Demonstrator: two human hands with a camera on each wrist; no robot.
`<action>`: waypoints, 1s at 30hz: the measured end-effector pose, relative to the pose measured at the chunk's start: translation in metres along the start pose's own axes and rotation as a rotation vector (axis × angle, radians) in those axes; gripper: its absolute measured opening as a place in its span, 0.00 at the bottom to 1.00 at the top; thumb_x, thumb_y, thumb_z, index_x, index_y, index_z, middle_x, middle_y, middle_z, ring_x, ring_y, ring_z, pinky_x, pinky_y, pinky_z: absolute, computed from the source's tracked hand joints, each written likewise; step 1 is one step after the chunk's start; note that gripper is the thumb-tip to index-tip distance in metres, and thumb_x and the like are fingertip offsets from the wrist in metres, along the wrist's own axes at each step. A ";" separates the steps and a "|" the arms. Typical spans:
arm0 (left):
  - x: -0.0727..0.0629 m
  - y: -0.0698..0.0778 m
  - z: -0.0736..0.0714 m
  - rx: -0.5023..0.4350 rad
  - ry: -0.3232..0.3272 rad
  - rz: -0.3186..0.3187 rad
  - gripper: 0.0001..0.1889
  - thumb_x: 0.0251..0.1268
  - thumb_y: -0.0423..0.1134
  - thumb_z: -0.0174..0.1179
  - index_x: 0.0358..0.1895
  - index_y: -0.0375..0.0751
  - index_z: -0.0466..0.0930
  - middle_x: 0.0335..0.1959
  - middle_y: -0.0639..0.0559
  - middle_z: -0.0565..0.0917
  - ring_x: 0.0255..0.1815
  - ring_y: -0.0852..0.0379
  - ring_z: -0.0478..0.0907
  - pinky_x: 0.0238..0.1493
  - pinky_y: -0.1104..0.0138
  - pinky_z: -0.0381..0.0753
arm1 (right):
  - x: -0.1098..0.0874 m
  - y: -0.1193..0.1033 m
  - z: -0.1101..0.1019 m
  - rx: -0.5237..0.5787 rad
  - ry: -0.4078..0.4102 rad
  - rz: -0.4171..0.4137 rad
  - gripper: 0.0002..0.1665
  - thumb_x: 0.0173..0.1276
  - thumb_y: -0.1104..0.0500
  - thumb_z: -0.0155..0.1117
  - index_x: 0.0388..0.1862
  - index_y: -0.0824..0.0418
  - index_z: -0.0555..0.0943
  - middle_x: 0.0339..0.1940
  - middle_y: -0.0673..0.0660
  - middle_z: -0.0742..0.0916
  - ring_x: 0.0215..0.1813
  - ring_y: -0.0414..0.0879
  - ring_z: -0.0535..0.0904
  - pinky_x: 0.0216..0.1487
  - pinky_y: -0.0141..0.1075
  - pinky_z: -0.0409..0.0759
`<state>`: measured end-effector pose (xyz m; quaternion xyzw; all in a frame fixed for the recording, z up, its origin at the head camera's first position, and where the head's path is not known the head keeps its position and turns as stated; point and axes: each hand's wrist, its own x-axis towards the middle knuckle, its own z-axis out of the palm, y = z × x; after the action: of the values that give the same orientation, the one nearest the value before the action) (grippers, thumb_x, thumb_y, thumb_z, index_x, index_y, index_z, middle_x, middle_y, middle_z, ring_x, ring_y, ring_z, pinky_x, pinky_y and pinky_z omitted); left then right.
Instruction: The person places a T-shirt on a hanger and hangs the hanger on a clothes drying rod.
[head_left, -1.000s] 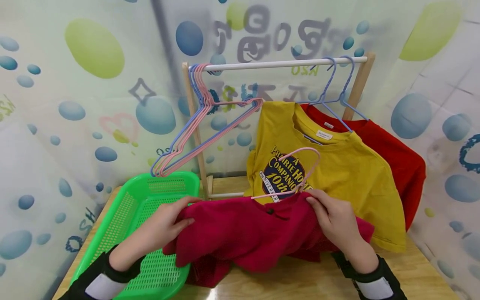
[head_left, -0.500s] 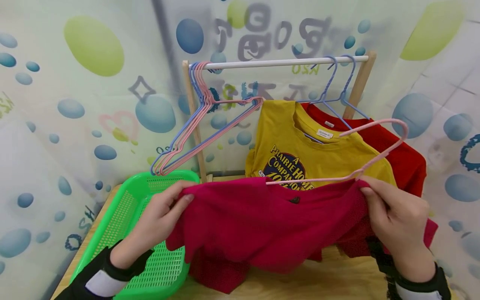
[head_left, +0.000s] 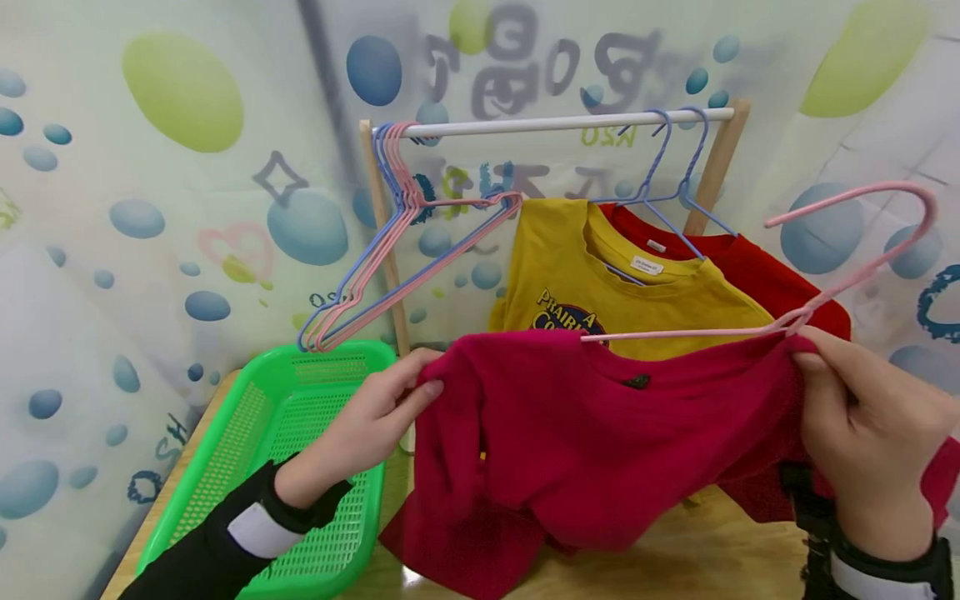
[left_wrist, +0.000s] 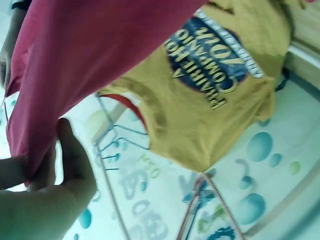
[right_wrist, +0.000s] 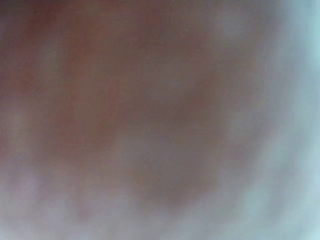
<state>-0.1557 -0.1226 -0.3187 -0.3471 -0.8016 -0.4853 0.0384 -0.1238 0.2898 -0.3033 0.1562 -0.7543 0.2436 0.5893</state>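
A crimson shirt [head_left: 600, 433] is stretched between both hands above the table, with a pink hanger [head_left: 840, 292] inside its neckline. The hanger's hook points up and curves over at the right, and part of its bar crosses the neck opening. My left hand [head_left: 382, 417] pinches the shirt's left shoulder between thumb and fingers. In the left wrist view the same left hand [left_wrist: 55, 185] grips the hanging cloth. My right hand [head_left: 870, 417] holds the shirt's other shoulder just below the hanger's neck. The right wrist view is only a blur.
Behind the shirt stands a clothes rack [head_left: 540, 125]. Several pink and blue hangers [head_left: 401, 208] hang at its left end. A yellow T-shirt [head_left: 555, 250] and a red shirt [head_left: 787, 275] hang at its right on blue hangers. A green basket [head_left: 255, 467] sits on the wooden table [head_left: 720, 550].
Both hands have lifted the crimson shirt, the right hand moving well to the right and the left slightly right. The cloth is spread wider, and the hanger's hook has risen and shifted right.
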 end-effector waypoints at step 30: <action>-0.008 -0.017 0.018 0.331 0.002 0.006 0.06 0.70 0.32 0.63 0.43 0.45 0.88 0.37 0.57 0.89 0.38 0.64 0.80 0.36 0.73 0.78 | -0.059 -0.043 0.111 0.258 -0.381 -0.191 0.31 0.80 0.41 0.46 0.41 0.61 0.89 0.34 0.54 0.92 0.33 0.45 0.89 0.35 0.39 0.84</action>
<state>-0.1545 -0.1174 -0.3440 -0.3379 -0.8696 -0.3466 0.0970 -0.1764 0.1893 -0.3732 0.3437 -0.7963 0.2471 0.4320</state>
